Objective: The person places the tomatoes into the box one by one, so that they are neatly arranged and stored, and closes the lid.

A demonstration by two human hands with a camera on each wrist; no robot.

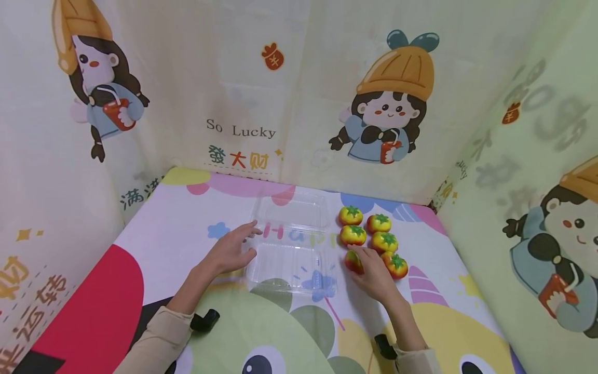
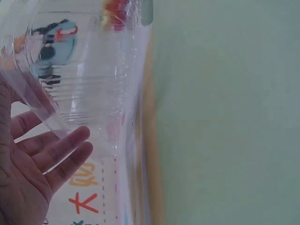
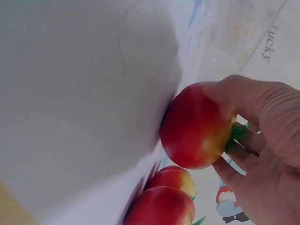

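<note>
- Back curtain point(image 1: 187, 78): cartoon girl point(image 1: 385, 117) in orange hat with red cup, small red bag print point(image 1: 273, 57), "So Lucky" lettering point(image 1: 235, 130) above Chinese characters point(image 1: 239, 159)
- Left curtain point(image 1: 32, 166): second girl point(image 1: 107, 83), tilted, orange characters point(image 1: 13, 277) lower down
- Right curtain point(image 1: 472, 234): third girl point(image 1: 548, 252), cut off at edge
- Table point(image 1: 177, 239): printed top, green cartoon figure point(image 1: 224, 322) in front, yellow figure point(image 1: 444, 327) right, blue star point(image 1: 218, 230) left

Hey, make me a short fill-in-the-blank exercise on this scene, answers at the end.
1. The ____ hand holds a fruit.
2. Counting that one, ____ fruits show in the head view.
3. Their leaves are ____ in color.
4. In the head view, the plastic box lies ____ of the fruits.

Missing words: right; six; green; left.
</note>
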